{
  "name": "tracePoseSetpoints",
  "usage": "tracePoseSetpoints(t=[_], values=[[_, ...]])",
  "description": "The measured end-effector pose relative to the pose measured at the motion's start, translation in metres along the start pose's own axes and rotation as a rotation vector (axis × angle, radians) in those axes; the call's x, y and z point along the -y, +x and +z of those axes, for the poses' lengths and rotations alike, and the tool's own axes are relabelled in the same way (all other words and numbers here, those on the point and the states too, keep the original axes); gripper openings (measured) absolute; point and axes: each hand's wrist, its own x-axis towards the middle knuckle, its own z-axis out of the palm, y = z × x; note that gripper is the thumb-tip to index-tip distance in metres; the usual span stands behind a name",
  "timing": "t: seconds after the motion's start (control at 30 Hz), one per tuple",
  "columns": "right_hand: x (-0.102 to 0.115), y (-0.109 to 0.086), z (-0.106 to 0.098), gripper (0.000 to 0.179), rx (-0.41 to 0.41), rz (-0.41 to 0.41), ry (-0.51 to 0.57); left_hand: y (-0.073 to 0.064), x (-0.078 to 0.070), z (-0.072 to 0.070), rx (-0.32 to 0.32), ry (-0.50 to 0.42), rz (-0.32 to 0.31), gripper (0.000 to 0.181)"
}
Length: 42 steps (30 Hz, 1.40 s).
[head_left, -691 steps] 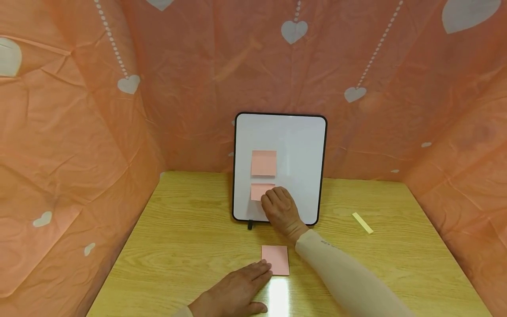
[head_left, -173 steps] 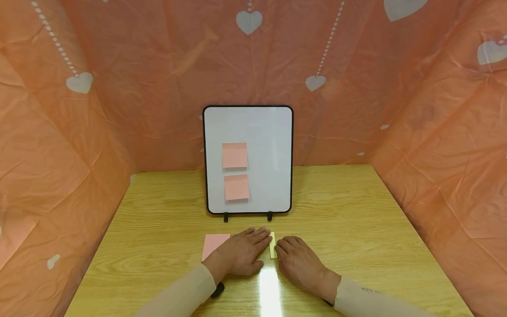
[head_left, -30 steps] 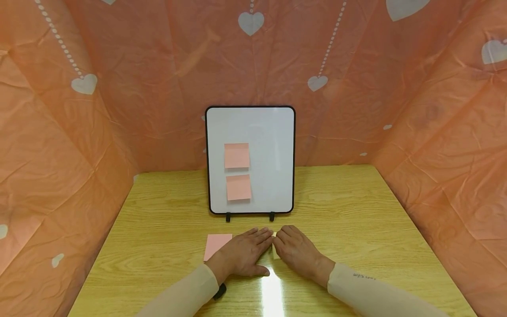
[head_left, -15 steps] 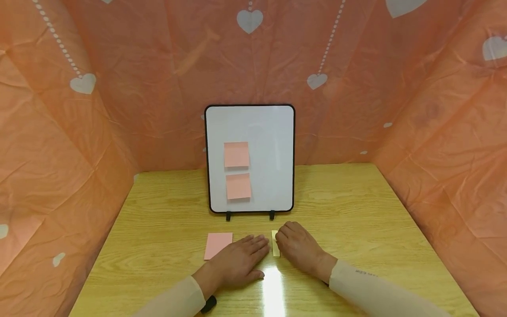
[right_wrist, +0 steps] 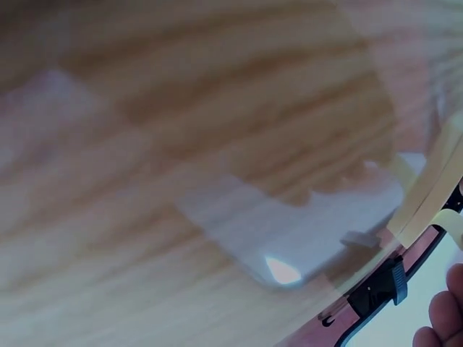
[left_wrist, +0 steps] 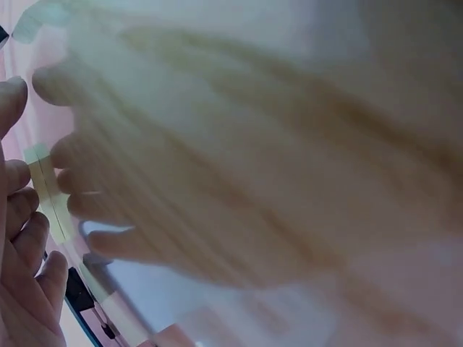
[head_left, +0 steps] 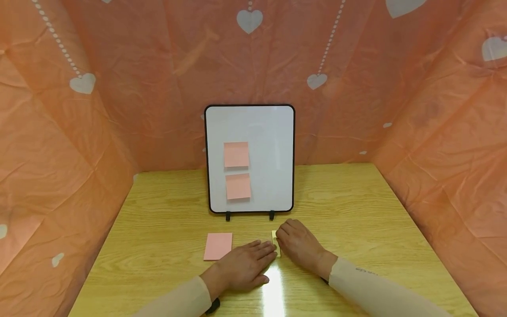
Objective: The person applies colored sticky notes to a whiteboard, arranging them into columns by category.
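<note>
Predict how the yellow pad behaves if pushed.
The yellow pad would probably slide, since the table looks glossy. It lies flat, so tipping seems unlikely. Its top strip is likely floppy: it curls up in the right wrist view.

Yellow pad (head_left: pixel 273 234) partly covered by right hand (head_left: pixel 299 244); fingertips of that hand hidden in head view. Lifted yellow slip (right_wrist: pixel 448 222) cut off by edge of right wrist view. Pink pad's (head_left: pixel 217 245) near right corner hidden behind left hand (head_left: pixel 241 266). Black thing (head_left: pixel 213 307) mostly behind left sleeve (head_left: pixel 178 298): kind unclear. Writing (head_left: pixel 366 271) on right sleeve (head_left: pixel 376 288) too small to read. Table's (head_left: pixel 150 246) near edge cut off.
</note>
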Motion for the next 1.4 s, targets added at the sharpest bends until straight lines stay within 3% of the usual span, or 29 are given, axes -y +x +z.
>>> tracePoseSetpoints(t=[0.7, 1.03, 1.23, 1.4], values=[[-0.009, 0.004, 0.004, 0.017, 0.009, -0.038, -0.026, 0.001, -0.004, -0.001, 0.015, -0.043, -0.017, 0.070], [-0.014, 0.013, -0.002, 0.012, -0.005, -0.008, -0.003, 0.000, -0.006, 0.000, -0.003, -0.036, -0.001, 0.067], [-0.022, 0.022, -0.007, 0.010, -0.055, -0.007, 0.003, 0.000, -0.006, 0.001, 0.004, -0.041, -0.001, 0.068], [-0.033, 0.031, -0.014, 0.006, -0.160, -0.006, -0.006, -0.001, -0.006, 0.002, 0.014, -0.061, -0.006, 0.069]])
